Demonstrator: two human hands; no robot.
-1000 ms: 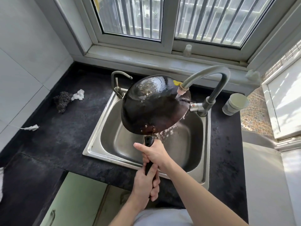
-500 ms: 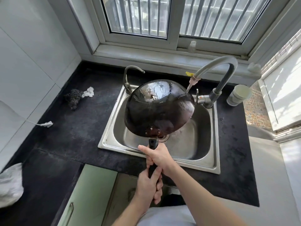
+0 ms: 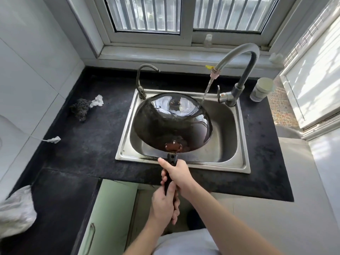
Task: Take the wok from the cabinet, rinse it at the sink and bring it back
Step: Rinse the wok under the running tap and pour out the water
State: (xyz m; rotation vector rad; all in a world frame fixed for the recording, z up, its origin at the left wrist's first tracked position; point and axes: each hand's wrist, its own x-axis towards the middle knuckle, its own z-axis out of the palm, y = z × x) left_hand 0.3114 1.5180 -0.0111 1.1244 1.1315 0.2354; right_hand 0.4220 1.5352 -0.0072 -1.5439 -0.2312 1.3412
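the wok [image 3: 171,124] at mid-frame is dark metal, wet and glossy (window glare on its dome), with a matt black handle [image 3: 172,159]. the sink [image 3: 231,144] is brushed steel; the countertop [image 3: 88,144] around it is rough, matt black stone.

Wok [image 3: 165,124] dark brown-black w/ glossy wet sheen; handle [image 3: 172,159] black. Sink [image 3: 230,126] silver steel. Counter [image 3: 88,144] black, speckled. Cabinet door [image 3: 110,208] pale green. Scrubber [image 3: 80,109] dark grey, prob. mesh. Cup [image 3: 262,89] whitish.
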